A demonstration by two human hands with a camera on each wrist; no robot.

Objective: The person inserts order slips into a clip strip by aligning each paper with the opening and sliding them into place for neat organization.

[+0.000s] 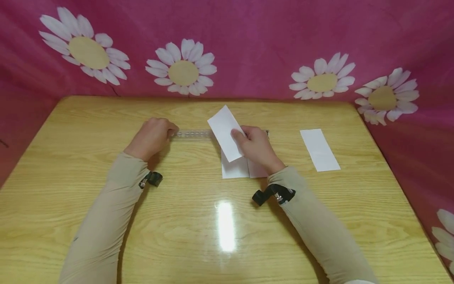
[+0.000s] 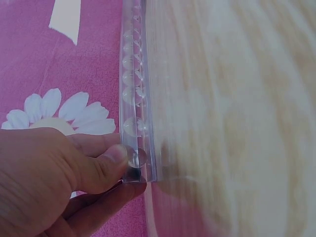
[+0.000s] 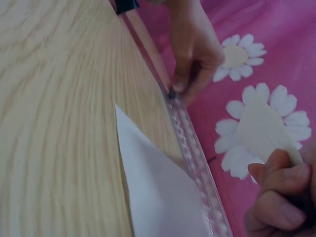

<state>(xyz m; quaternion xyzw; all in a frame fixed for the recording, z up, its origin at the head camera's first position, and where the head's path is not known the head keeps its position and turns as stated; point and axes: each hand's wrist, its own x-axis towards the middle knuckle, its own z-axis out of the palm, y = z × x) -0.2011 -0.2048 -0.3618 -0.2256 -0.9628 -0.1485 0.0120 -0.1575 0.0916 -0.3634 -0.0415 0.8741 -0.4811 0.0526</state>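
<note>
My left hand point(image 1: 153, 136) pinches the left end of a long clear plastic strip point(image 1: 193, 134) between thumb and fingers. In the left wrist view the clear strip point(image 2: 133, 94) shows a row of round, bead-like shapes along its length. My right hand point(image 1: 258, 146) holds a white rectangular paper point(image 1: 225, 134), thumb on top, tilted above the strip's middle and covering part of it. Two more white papers lie side by side below it; the left paper point(image 1: 234, 169) and the right paper point(image 1: 257, 170) are partly hidden by the hand and the held paper.
Another white paper point(image 1: 320, 150) lies apart on the right side of the wooden table point(image 1: 177, 228). A pink cloth point(image 1: 248, 47) with white daisies hangs behind the table's far edge and along its sides. Black wrist straps point(image 1: 274, 194) sit over the beige sleeves.
</note>
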